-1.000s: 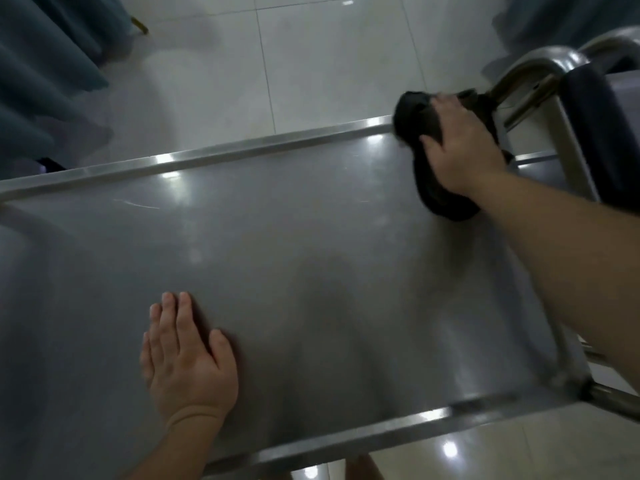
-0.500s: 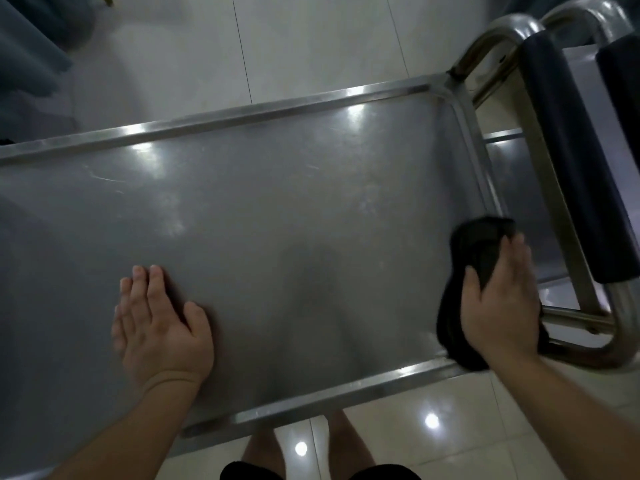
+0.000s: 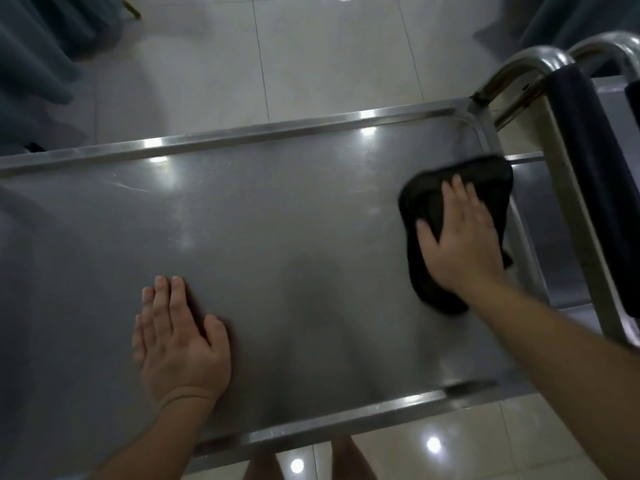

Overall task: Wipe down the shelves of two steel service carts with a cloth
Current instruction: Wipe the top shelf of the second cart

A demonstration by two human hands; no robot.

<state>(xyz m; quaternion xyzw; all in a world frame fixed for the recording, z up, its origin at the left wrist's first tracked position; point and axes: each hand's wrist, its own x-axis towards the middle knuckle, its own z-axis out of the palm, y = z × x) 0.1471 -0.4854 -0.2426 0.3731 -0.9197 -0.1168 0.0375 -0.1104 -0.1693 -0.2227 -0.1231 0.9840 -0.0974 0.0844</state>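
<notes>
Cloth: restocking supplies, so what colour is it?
Black cloth, seen in the head view.

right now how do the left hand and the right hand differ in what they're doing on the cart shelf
The left hand lies flat on bare steel near the front edge of the top shelf; the right hand presses a black cloth at the right end. The left hand has nothing under it; the right hand partly covers the bunched cloth. Both have straight fingers and rest palm down on the same shelf.

Both hands (image 3: pixel 180 344) and forearms bare, no sleeves; bare legs (image 3: pixel 349 459)
</notes>
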